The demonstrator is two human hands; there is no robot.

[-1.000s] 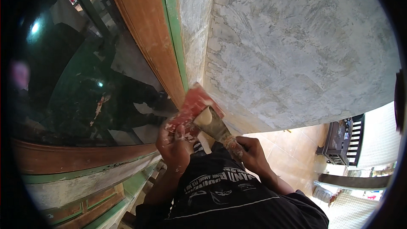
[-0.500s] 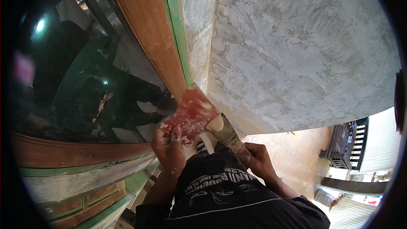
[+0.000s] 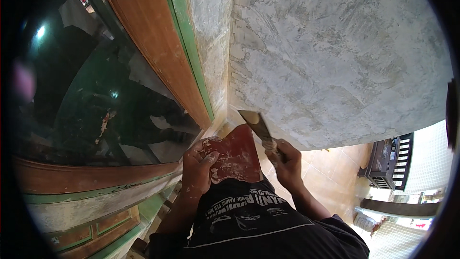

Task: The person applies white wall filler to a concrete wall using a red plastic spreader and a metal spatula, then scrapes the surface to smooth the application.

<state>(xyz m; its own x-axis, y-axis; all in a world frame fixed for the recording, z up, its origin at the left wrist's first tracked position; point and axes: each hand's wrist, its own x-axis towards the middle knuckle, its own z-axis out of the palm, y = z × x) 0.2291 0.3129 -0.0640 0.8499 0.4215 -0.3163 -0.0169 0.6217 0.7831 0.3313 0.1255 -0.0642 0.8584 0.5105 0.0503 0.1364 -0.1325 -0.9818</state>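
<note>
A mottled grey plastered wall (image 3: pixel 335 57) rose beside a dark window pane (image 3: pixel 91 91) in a brown wooden frame (image 3: pixel 143 24). Nearest, before a black shirt (image 3: pixel 249 228), the left hand (image 3: pixel 197 165) pinched a red spreader plate (image 3: pixel 235 156), thumb on top; the right hand (image 3: pixel 289 163) was closed round the handle of a putty knife (image 3: pixel 259 125), its blade at the plate's upper corner. The step in hand looked like working pale filler between the two tools; the next move seemed to call for a steady plate and a flat blade. Whether blade and plate touched could not be told; the left fingertips were hidden underneath. Farther off, past a dark slatted bench (image 3: pixel 387 163), glare washed out details.
</note>
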